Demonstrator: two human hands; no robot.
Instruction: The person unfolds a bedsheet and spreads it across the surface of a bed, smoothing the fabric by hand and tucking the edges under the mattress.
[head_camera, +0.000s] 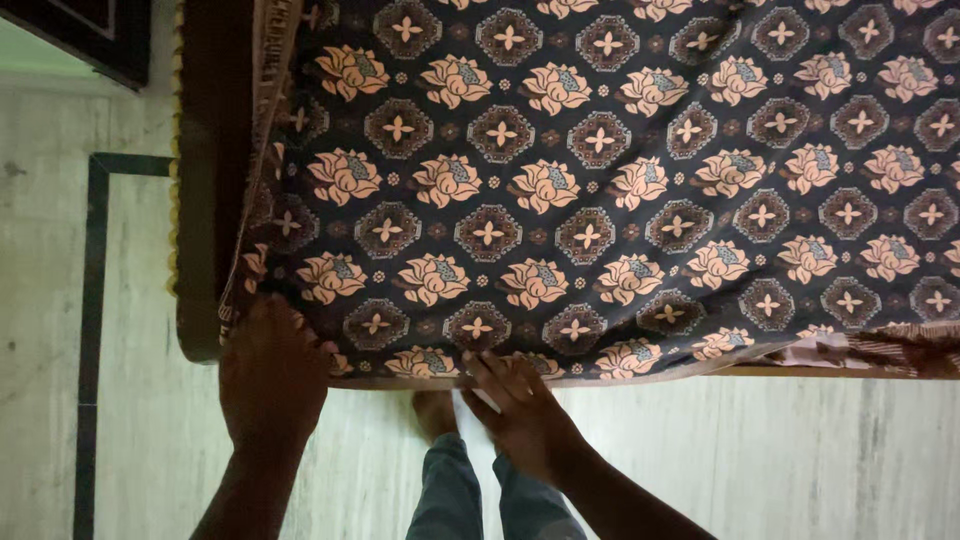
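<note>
Down at the bottom of the view, closest in, the person's grey trouser legs (455, 495) and one bare foot (433, 412) stand on the pale stone floor (780, 460). Just above them, both hands are at the near edge of a dark patterned cloth (600, 190), covered in peach lotus flowers and diamond medallions, which lies spread flat across a low bed or platform and fills most of the frame.

The left hand (272, 378) is at the near left corner, back of the hand toward the camera, fingers curled down over the cloth's edge where it drops off the side; whether they actually pinch the fabric cannot be told. The right hand (520, 405) sits further along the same hem, near its middle, fingers stretched out flat and pressing on the border, not closed around anything.

On the far right, the cloth edge is turned over, showing a striped border (880, 350). Along the left side a brown padded edge (200, 200) shows beside the cloth, and a dark inlaid line (95, 300) runs through the floor.
</note>
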